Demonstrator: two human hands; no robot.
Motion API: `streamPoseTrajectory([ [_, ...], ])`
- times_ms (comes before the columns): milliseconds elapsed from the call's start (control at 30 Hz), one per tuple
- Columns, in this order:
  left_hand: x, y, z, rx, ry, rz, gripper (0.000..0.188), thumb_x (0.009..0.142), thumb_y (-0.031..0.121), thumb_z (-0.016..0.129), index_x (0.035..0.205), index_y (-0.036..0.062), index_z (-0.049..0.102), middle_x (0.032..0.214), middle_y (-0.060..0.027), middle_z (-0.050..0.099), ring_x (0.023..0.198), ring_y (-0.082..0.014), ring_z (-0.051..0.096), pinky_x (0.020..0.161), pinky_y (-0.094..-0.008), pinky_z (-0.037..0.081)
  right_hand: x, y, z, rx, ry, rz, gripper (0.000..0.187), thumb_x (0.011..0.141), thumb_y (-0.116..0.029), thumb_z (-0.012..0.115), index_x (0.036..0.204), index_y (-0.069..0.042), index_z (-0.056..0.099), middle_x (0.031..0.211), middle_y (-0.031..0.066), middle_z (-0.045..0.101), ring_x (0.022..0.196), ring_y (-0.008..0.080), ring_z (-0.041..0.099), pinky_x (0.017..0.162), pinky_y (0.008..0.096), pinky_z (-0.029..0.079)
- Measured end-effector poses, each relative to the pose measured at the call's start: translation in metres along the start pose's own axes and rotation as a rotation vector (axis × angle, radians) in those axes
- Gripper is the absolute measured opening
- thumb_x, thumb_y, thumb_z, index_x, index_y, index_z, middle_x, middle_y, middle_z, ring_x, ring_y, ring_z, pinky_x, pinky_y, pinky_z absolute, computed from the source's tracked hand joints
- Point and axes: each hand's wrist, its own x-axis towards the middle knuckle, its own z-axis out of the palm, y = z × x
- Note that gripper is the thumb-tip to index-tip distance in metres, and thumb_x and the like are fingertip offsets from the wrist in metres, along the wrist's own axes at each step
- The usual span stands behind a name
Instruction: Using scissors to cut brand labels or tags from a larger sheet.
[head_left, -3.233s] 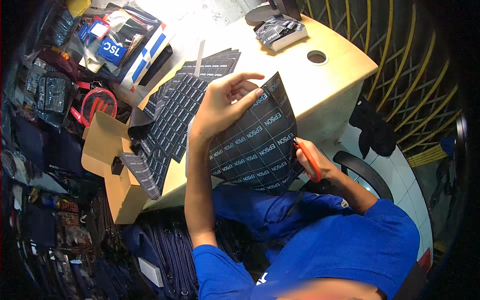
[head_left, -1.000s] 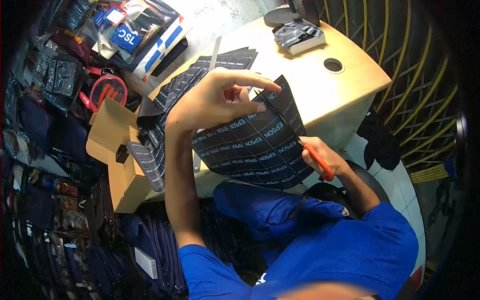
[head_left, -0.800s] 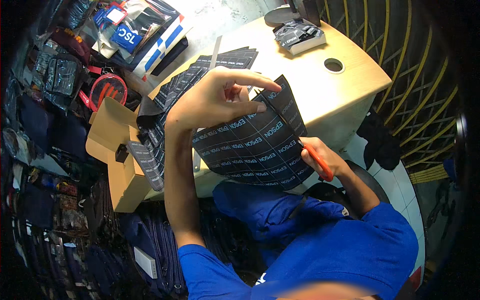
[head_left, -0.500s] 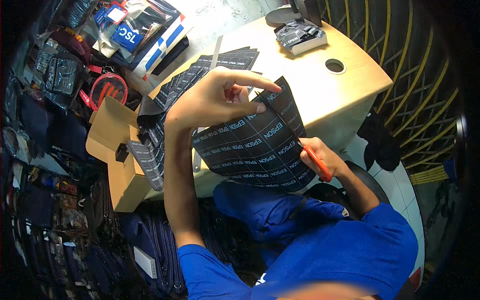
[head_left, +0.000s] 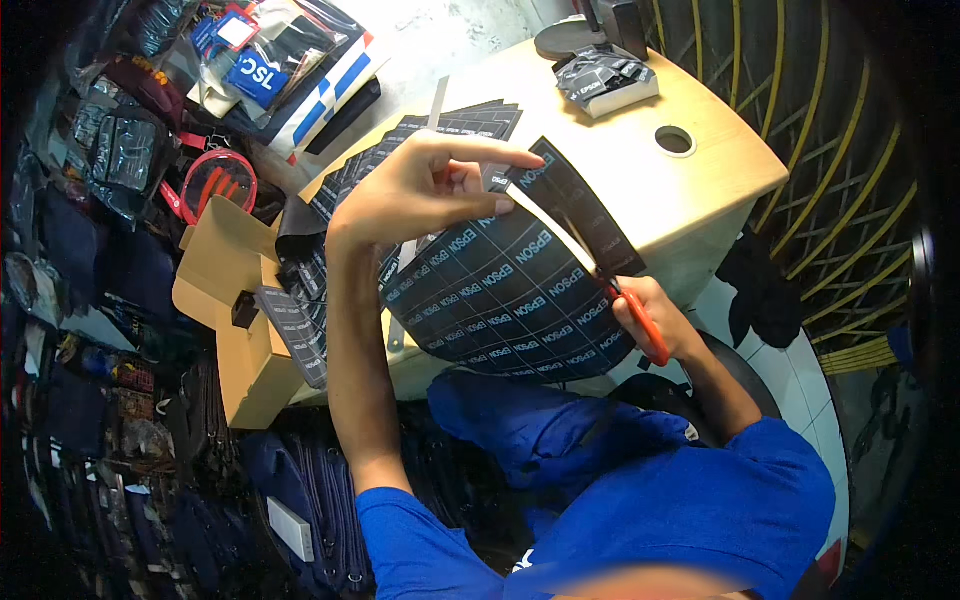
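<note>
A person in a blue shirt [head_left: 620, 490] holds up a black sheet [head_left: 490, 290] at the centre of the frame, over the near edge of a pale wooden table [head_left: 630, 165]. The left hand [head_left: 405, 195] has the sheet by its upper edge, thumb and forefinger spread apart: the thumb lies on the main part, the forefinger's tip on a narrow strip [head_left: 592, 218] at the right (the other fingers' hold is partly hidden). A bright gap between strip and sheet ends at the blades of red-handled scissors [head_left: 643, 328]. The right hand [head_left: 672, 322] is closed around the handles, beyond the table's slanting right edge; how wide the blades stand cannot be made out.

Bare tabletop stretches from the strip past a round hole [head_left: 675, 141] to the rounded right corner. Room is tighter at left, where the forearm passes close to an open cardboard box [head_left: 215, 270] and a fan of printed sheets [head_left: 470, 122] topped by a metal ruler [head_left: 438, 103]. A white tray [head_left: 625, 100] of black pieces [head_left: 600, 72] sits at the upper right of the frame.

Thin pale lines grid the held sheet, one word in light-blue capitals repeating from cell to cell; lettering also marks the fan and the pieces. At upper left, a blue label [head_left: 258, 78] carries white capitals.
</note>
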Motion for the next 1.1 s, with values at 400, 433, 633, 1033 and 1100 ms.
streamPoseTrajectory([
  [400, 0.043, -0.109, -0.05, 0.121, 0.425, -0.206, 0.041, 0.08, 0.009, 0.069, 0.119, 0.0174, 0.063, 0.064, -0.0026, 0.062, 0.057, -0.0048, 0.051, 0.051, -0.023, 0.042, -0.038, 0.004, -0.021, 0.234, 0.161, 0.203, 0.053, 0.089, -0.058, 0.047, 0.072, -0.008, 0.041, 0.052, -0.0036, 0.041, 0.042, 0.0038, 0.038, 0.039, 0.0202, 0.032],
  [433, 0.048, -0.124, -0.049, 0.152, 0.464, -0.216, 0.041, 0.079, 0.01, 0.07, 0.118, 0.018, 0.064, 0.064, -0.0043, 0.063, 0.057, -0.0059, 0.052, 0.051, -0.0243, 0.043, -0.04, 0.004, -0.021, 0.259, 0.17, 0.217, 0.053, 0.089, -0.058, 0.048, 0.072, -0.008, 0.041, 0.052, -0.0033, 0.041, 0.042, 0.0041, 0.038, 0.038, 0.0203, 0.032],
  [633, 0.042, -0.204, -0.041, 0.354, 0.772, -0.095, 0.038, 0.072, 0.014, 0.075, 0.11, 0.014, 0.068, 0.085, -0.0121, 0.069, 0.078, -0.0131, 0.066, 0.069, -0.0257, 0.052, -0.043, 0.009, -0.02, 0.293, 0.171, 0.209, 0.054, 0.088, -0.059, 0.047, 0.072, -0.008, 0.041, 0.05, -0.0032, 0.04, 0.04, 0.0044, 0.038, 0.037, 0.0201, 0.031],
  [1033, -0.102, -0.145, 0.034, -0.798, 1.542, 0.098, 0.021, 0.082, 0.0, 0.066, 0.101, 0.005, 0.056, 0.099, -0.003, 0.059, 0.092, -0.0119, 0.057, 0.081, -0.0264, 0.048, -0.034, -0.004, 0.023, 0.285, -0.069, 0.23, 0.04, 0.091, -0.044, 0.054, 0.08, -0.006, 0.045, 0.062, -0.0003, 0.046, 0.055, 0.0063, 0.046, 0.049, 0.0206, 0.038],
  [1100, -0.125, -0.121, 0.083, -0.9, 1.667, 0.106, 0.024, 0.084, 0.001, 0.064, 0.103, 0.0076, 0.052, 0.104, -0.0034, 0.056, 0.095, -0.0124, 0.055, 0.082, -0.0282, 0.047, -0.036, 0.007, 0.046, 0.351, -0.137, 0.241, 0.032, 0.09, -0.035, 0.055, 0.081, -0.005, 0.046, 0.064, 0.0003, 0.047, 0.058, 0.0076, 0.047, 0.053, 0.0217, 0.04],
])
